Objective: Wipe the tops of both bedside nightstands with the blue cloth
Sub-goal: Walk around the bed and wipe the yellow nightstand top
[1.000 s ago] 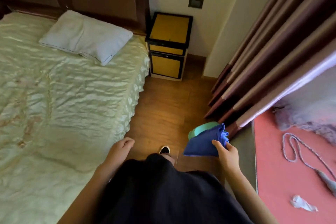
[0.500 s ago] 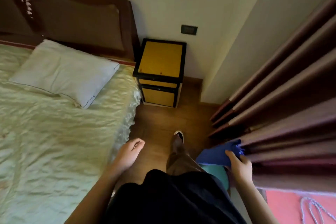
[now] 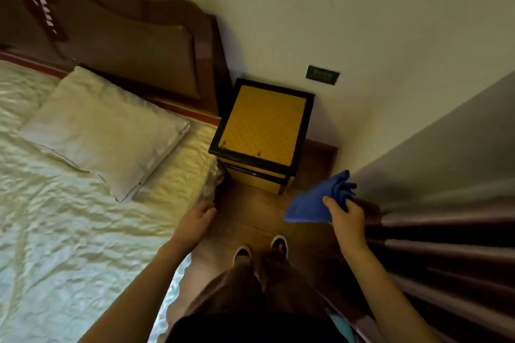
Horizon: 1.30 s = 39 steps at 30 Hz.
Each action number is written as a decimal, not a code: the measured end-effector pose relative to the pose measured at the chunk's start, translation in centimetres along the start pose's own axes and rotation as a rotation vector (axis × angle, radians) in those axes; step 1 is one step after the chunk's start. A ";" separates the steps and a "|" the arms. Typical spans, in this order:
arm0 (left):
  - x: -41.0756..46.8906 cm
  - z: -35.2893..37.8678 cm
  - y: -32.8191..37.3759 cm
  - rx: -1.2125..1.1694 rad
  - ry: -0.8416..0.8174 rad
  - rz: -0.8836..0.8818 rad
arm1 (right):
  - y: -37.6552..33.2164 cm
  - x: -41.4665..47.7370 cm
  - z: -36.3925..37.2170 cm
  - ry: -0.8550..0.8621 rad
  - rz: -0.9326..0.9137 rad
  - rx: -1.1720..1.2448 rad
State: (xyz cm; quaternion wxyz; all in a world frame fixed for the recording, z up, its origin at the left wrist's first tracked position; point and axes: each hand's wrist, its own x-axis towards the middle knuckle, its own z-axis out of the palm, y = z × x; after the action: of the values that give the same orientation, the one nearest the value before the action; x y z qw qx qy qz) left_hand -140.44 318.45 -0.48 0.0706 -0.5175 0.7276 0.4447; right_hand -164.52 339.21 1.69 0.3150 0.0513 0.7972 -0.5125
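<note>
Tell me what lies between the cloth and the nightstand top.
Head view: nothing lies between. The cloth, in the right hand, hangs over bare wood floor just short of the nightstand.

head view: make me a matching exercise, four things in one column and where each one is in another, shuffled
Things:
1. blue cloth
2. pillow
3. nightstand
4. left hand

Places:
A. in the corner between headboard and wall
B. empty, beside the edge of the bed
C. lying on the bed by the headboard
D. held in the right hand

Pairs: 1-D, 2-C, 3-A, 4-B
</note>
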 end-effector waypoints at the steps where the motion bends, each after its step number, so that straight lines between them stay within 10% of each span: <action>1: 2.3 -0.1 0.9 0.011 -0.004 0.015 | -0.9 1.7 1.2 -0.004 -0.014 0.005; 12: 31.8 2.3 0.3 0.169 0.281 0.116 | 2.3 20.4 16.2 -0.124 -0.011 0.120; 21: 39.8 4.4 -3.9 -0.008 0.192 -0.027 | 5.9 23.2 17.0 0.191 -0.229 -0.798; 26: 42.1 4.5 -3.8 0.077 0.221 -0.003 | 7.0 29.3 22.4 -0.192 -0.650 -1.246; 39: 42.8 5.1 -4.8 0.149 0.317 0.076 | -3.5 46.1 28.3 0.024 -0.759 -1.023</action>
State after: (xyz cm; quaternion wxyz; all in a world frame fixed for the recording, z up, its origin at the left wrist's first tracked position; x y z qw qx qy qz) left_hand -157.79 292.19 -30.40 -0.0237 -0.5466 0.7797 0.3047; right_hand -189.93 302.36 -28.95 0.0871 -0.3860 0.9073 -0.1424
